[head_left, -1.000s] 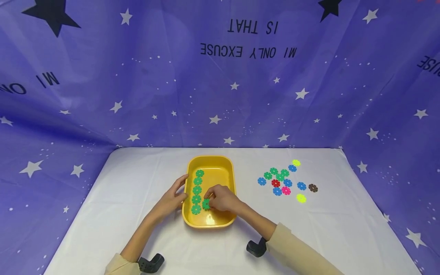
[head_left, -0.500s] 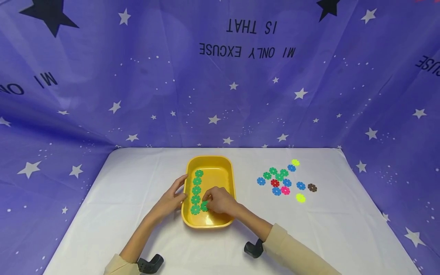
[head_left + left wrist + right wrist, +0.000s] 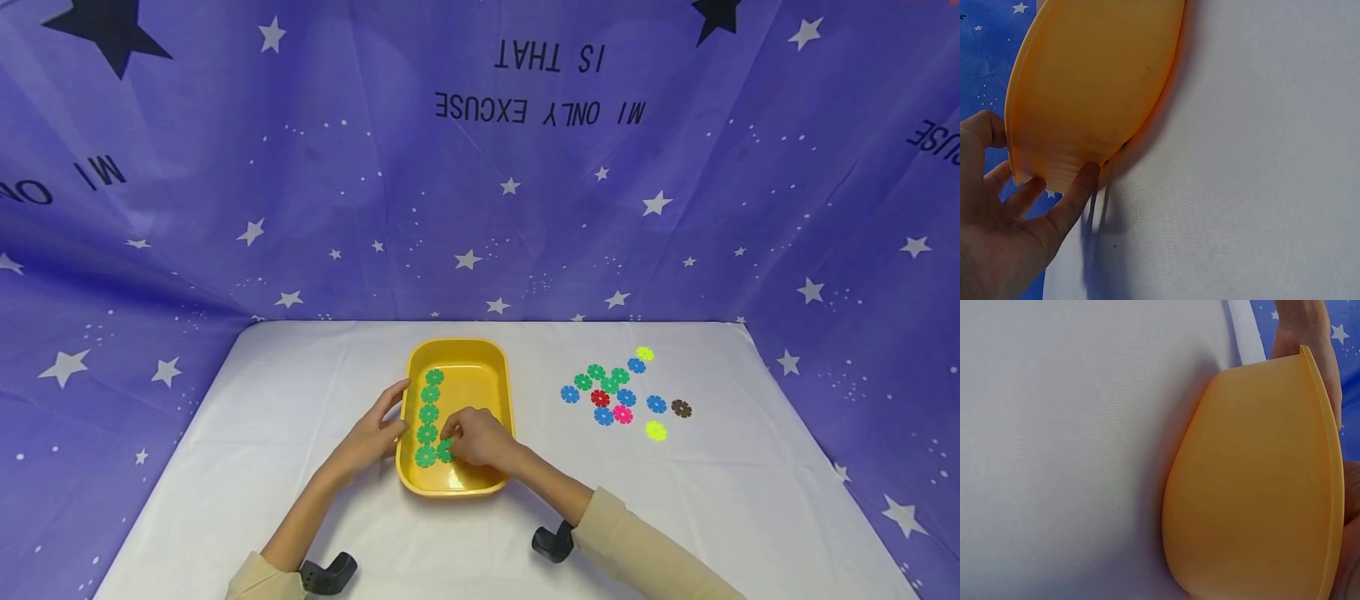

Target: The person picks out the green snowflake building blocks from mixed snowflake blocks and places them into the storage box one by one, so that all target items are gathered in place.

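Note:
A yellow plastic tray [image 3: 480,354] stands on the white tabletop. Along its left side, several green notched interlocking discs [image 3: 428,413] form a column. My right hand [image 3: 480,437] reaches inside and pinches another green disc [image 3: 444,451], which sits just right of the column's lowest one. The fingertips partly cover that disc. My left hand [image 3: 372,433] rests against the tray's left outer side. In the left wrist view the fingers [image 3: 1072,197] touch the tray's outer wall [image 3: 1104,75]. From the right wrist, the tray's wall [image 3: 1247,481] hides the discs.
Right of the tray lie loose notched discs: several blue [image 3: 626,397] and green [image 3: 596,372], plus red [image 3: 600,398], pink [image 3: 622,414], yellow [image 3: 656,431] and brown [image 3: 681,408] ones. A purple star-printed cloth [image 3: 480,208] encloses the table's back and sides.
My right hand has moved slightly left and down with the green disc, bringing it close beside the lowest disc of the column. My left hand has stayed at the tray's side.

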{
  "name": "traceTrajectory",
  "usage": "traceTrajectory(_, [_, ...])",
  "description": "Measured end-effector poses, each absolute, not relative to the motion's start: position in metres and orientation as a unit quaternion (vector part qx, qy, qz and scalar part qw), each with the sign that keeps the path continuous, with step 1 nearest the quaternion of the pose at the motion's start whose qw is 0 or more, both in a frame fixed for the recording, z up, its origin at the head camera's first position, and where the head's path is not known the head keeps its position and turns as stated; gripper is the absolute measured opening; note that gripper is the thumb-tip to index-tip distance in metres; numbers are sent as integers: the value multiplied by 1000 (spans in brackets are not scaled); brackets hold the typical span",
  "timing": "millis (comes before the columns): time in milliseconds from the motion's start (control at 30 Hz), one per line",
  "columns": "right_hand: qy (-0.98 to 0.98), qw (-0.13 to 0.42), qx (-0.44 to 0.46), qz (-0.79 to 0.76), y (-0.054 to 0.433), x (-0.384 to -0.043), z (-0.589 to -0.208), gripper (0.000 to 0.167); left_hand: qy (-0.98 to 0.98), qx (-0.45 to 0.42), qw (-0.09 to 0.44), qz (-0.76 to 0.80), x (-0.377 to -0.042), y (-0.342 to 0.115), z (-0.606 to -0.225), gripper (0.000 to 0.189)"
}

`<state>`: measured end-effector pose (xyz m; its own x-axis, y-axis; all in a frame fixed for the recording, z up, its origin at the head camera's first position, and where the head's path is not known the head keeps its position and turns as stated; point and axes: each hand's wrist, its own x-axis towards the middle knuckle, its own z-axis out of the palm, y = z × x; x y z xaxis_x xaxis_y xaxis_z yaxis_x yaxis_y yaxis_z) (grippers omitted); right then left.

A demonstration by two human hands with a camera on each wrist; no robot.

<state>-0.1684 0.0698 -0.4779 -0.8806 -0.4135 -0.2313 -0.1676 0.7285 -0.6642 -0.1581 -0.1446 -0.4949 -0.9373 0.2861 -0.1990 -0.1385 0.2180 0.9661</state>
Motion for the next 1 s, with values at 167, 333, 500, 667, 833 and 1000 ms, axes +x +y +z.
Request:
traceTrajectory(167, [913, 181, -160, -330, 69, -168, -478, 22, 767, 48, 168, 618, -158, -145, -494, 70])
traceTrajectory(333, [914, 173, -161, -329, 70, -167, -478, 20, 766, 46, 169, 619, -158, -144, -494, 70])
traceTrajectory(500, [902, 162, -168, -363, 76, -167, -469, 16, 766, 47, 167, 619, -157, -144, -493, 70])
traceTrajectory(667, [881, 151, -174, -414, 96, -168, -448, 17, 766, 44, 166, 619, -157, -144, -493, 70])
traceTrajectory(833, [870, 110, -159, -454, 136, -169, -432, 17, 765, 45, 165, 621, -157, -144, -495, 70])
traceTrajectory(1000, [865, 60, -120, -484, 194, -174, -438, 19, 768, 41, 165, 617, -158, -143, -494, 69])
